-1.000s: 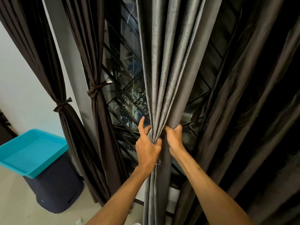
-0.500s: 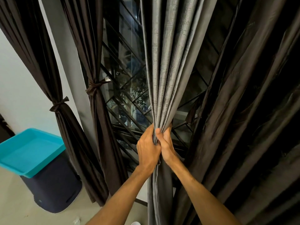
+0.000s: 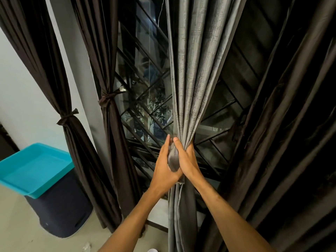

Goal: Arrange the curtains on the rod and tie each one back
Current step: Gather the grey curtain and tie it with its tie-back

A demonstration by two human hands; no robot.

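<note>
Head view, gathering stage. The grey curtain [image 3: 192, 73] hangs in front of the barred window [image 3: 143, 113], between its middle and its right side, and its folds narrow downward into one tight bunch. The left hand [image 3: 164, 169] closes round this bunch from the left and the right hand [image 3: 190, 160] from the right. Both thumbs point upward with a fold of cloth pinched between them, and the other fingers wrap behind the fabric, out of sight. Below the hands the cloth falls straight toward the floor. At the window's left edge a dark brown curtain [image 3: 101, 51] is bound by a knotted tie [image 3: 106, 100]. A second tied brown curtain [image 3: 36, 51] hangs further left against the wall. A loose dark curtain [image 3: 291, 110] fills the right side. A turquoise tub [image 3: 36, 168] rests on a dark bin [image 3: 60, 211] at lower left.
</note>
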